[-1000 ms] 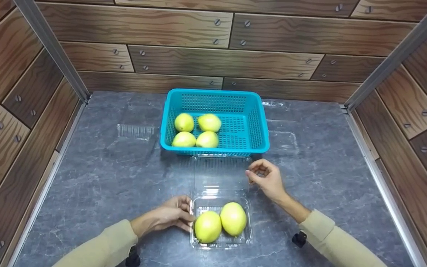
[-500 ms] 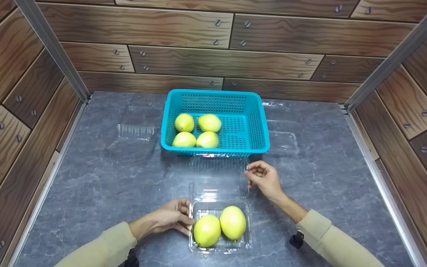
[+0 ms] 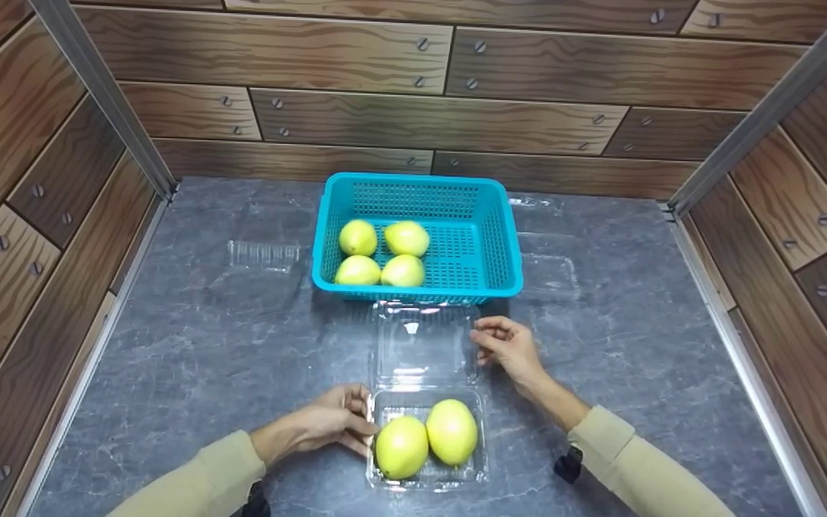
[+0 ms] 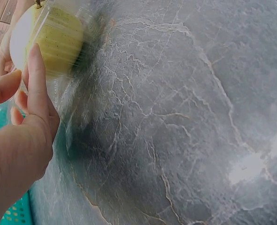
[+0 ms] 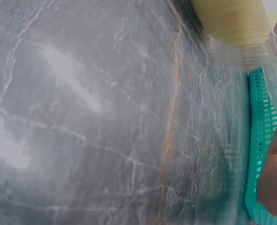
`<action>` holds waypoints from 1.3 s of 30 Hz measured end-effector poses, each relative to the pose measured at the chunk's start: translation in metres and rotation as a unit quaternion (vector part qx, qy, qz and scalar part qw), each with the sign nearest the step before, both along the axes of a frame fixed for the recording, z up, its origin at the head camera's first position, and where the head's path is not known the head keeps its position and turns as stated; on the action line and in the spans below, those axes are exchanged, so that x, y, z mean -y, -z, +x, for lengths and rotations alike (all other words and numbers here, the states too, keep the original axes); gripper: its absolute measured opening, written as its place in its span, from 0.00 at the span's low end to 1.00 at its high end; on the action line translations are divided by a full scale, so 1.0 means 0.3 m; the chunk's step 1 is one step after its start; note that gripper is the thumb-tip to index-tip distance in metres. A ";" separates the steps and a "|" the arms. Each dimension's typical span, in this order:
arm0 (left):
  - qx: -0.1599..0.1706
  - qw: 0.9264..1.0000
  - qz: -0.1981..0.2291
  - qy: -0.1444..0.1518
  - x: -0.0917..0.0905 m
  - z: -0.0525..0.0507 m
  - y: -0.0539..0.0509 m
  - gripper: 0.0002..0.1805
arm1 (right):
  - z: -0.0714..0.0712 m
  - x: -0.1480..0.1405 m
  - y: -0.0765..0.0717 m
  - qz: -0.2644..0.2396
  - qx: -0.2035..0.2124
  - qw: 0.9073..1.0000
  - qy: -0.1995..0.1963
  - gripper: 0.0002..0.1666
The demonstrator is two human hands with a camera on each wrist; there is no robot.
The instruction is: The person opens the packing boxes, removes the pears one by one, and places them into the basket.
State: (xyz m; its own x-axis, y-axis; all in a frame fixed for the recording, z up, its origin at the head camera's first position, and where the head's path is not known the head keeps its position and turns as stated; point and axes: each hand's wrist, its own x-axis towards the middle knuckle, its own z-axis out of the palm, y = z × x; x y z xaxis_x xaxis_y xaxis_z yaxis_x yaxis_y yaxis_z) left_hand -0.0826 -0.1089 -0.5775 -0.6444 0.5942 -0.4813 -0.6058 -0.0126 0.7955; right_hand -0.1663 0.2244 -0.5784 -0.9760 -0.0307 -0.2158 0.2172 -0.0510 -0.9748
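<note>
A clear plastic clamshell container [image 3: 428,482] lies unfolded on the table in the head view, its lid [image 3: 428,348] on the far side. Two yellow-green pears [image 3: 402,446] sit side by side in its base. My left hand [image 3: 324,420] pinches the base's left rim between thumb and fingers; the left wrist view shows this grip beside a pear [image 4: 58,40]. With thumb and fingertips, my right hand [image 3: 510,348] pinches the lid's right edge. In the right wrist view only part of that hand [image 5: 275,173] shows, near the lid.
Just beyond the lid stands a blue-green basket [image 3: 514,237] with several pears [image 3: 406,238] in its left half. Another clear plastic piece [image 3: 263,256] lies left of the basket, and more clear plastic [image 3: 550,273] lies to its right. Wood-patterned walls [image 3: 356,118] enclose the table.
The container has slid slightly toward me. Its lid has changed tilt, and its outline shows more clearly. My right hand has shifted a little left and nearer; the left hand has barely moved.
</note>
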 end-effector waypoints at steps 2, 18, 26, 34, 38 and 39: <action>-0.001 1.000 0.002 -0.004 -0.001 0.000 0.000 0.19 | -0.005 0.001 0.004 -0.005 0.019 1.000 0.003 0.13; -0.016 1.000 -0.010 -0.017 -0.009 -0.035 0.001 0.18 | -0.048 -0.006 0.035 0.025 0.095 0.995 -0.008 0.25; -0.019 1.000 -0.016 -0.019 -0.011 -0.058 -0.005 0.18 | -0.070 -0.002 0.041 0.031 0.109 0.994 0.000 0.26; -0.024 0.999 -0.021 -0.023 -0.015 -0.071 -0.003 0.18 | -0.086 -0.001 0.045 0.046 0.119 0.992 -0.004 0.28; -0.024 0.999 -0.024 -0.024 -0.016 -0.076 -0.004 0.19 | -0.091 -0.003 0.042 0.043 0.120 0.992 -0.009 0.29; -0.024 0.999 -0.025 -0.023 -0.016 -0.077 -0.005 0.19 | -0.092 -0.004 0.040 0.044 0.121 0.992 -0.009 0.30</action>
State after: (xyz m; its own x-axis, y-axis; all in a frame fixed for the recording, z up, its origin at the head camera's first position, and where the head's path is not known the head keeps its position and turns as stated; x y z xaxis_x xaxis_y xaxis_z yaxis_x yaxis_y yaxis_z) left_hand -0.1055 -0.1041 -0.5760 -0.6941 0.5391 -0.4771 -0.5664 0.0001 0.8242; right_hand -0.1939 0.2257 -0.5905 -0.8947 -0.0192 -0.4463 0.4455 0.0376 -0.8945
